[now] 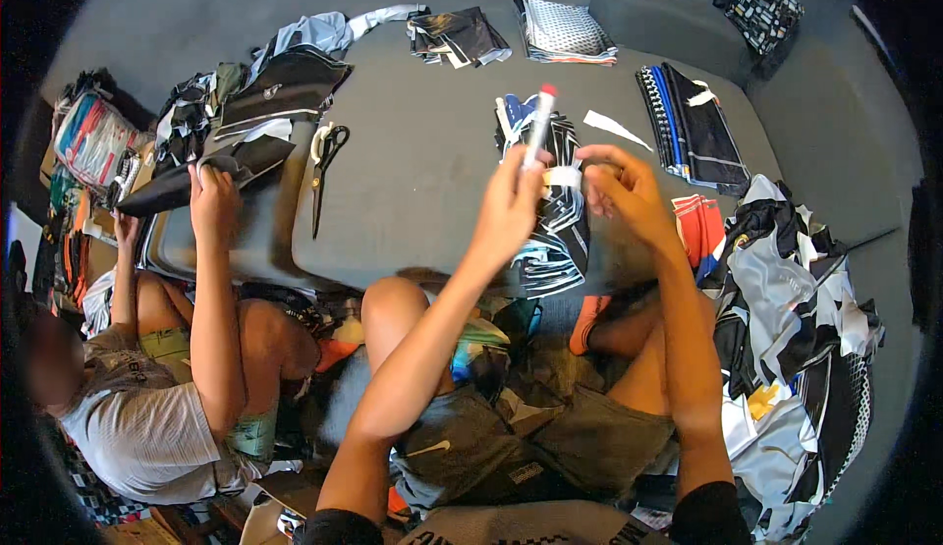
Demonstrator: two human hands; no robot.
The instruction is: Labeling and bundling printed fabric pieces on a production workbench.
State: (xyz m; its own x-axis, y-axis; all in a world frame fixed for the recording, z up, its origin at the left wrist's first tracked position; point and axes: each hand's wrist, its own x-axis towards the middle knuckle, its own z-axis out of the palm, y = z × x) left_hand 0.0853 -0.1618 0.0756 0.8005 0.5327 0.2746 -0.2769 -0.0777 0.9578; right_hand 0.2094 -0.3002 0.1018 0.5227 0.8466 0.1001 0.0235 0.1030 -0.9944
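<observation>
The left hand [511,193] clamps a red-ended marker [539,131], seemingly keeping it off the striped fabric [552,264]; whether the right hand [631,190] grips anything is unclear.

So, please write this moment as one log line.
left hand: holding white red-ended marker | right hand: near striped fabric bundle, contact unclear | scissors: lying on grey surface, left of bundle

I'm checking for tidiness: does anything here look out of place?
Yes: on the right, the fabric heap is tangled, unlike the folded dark stack nearby; a white scrap lies loose on the grey surface.
</observation>
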